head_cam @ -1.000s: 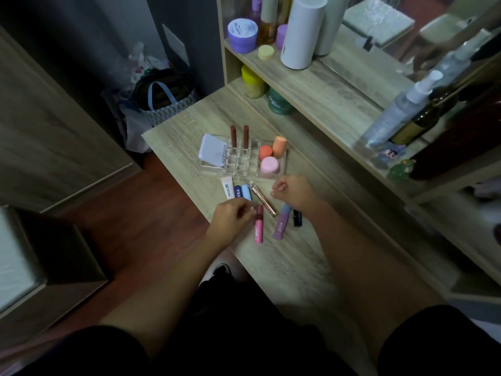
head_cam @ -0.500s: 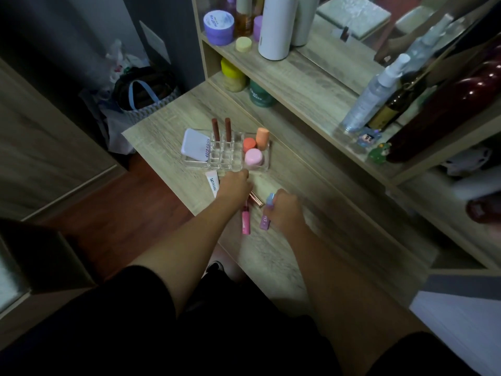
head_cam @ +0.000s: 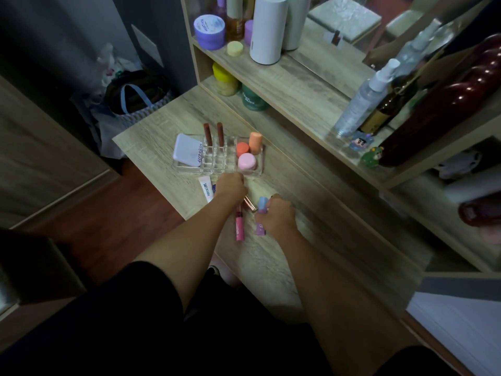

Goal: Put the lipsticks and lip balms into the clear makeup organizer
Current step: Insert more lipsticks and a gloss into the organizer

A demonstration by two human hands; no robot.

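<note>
Landmark: clear makeup organizer (head_cam: 260, 169) on the bench (head_cam: 298, 213)
Inside organizer: two brown lipsticks (head_cam: 208, 134) upright in the back slots; three round pastel pots (head_cam: 246, 162) in the right compartment; one white compact (head_cam: 187, 154) in the left
In front of organizer: one white tube (head_cam: 205, 189), one pink tube (head_cam: 239, 227), one rose-gold lipstick (head_cam: 250, 205), all lying flat
Left hand (head_cam: 231, 187): just in front of organizer, grip curled, contents cannot be told
Right hand (head_cam: 276, 217): grip closed around one purple tube with blue cap (head_cam: 262, 206)
</note>
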